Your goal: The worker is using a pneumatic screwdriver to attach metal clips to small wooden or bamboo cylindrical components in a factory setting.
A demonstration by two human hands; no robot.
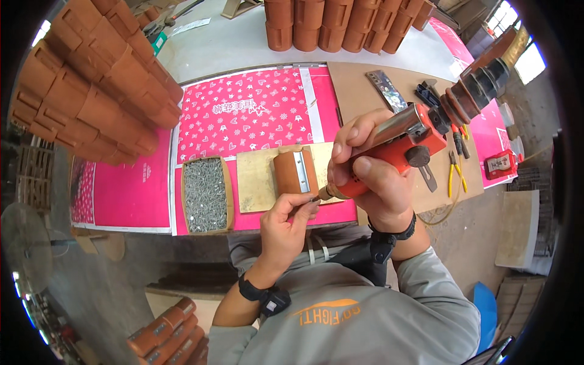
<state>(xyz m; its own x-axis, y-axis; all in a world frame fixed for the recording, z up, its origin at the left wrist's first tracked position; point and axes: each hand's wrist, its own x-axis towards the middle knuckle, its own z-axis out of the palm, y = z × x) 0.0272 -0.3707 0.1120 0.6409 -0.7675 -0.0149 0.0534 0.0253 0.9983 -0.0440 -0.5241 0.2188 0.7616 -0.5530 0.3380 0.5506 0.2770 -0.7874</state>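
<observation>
My right hand (380,176) is wrapped round a red and silver power screwdriver (398,143), its nose angled down to the left. At its tip, the thumb and fingers of my left hand (286,222) are pinched together by the dark bit (315,199). Whatever small piece they hold is hidden. Just beyond them, a curved terracotta-coloured tile piece (285,172) with a white metal strip (302,173) along it rests on a plywood board (255,188). Left of the board stands an open cardboard box (184,201) full of small grey screws.
Tall stacks of terracotta pieces stand at left (91,85) and at the back (307,24). On brown cardboard (353,91) at right lie a phone (386,90), yellow-handled pliers (456,173) and other tools. More terracotta pieces (167,334) sit low at lower left.
</observation>
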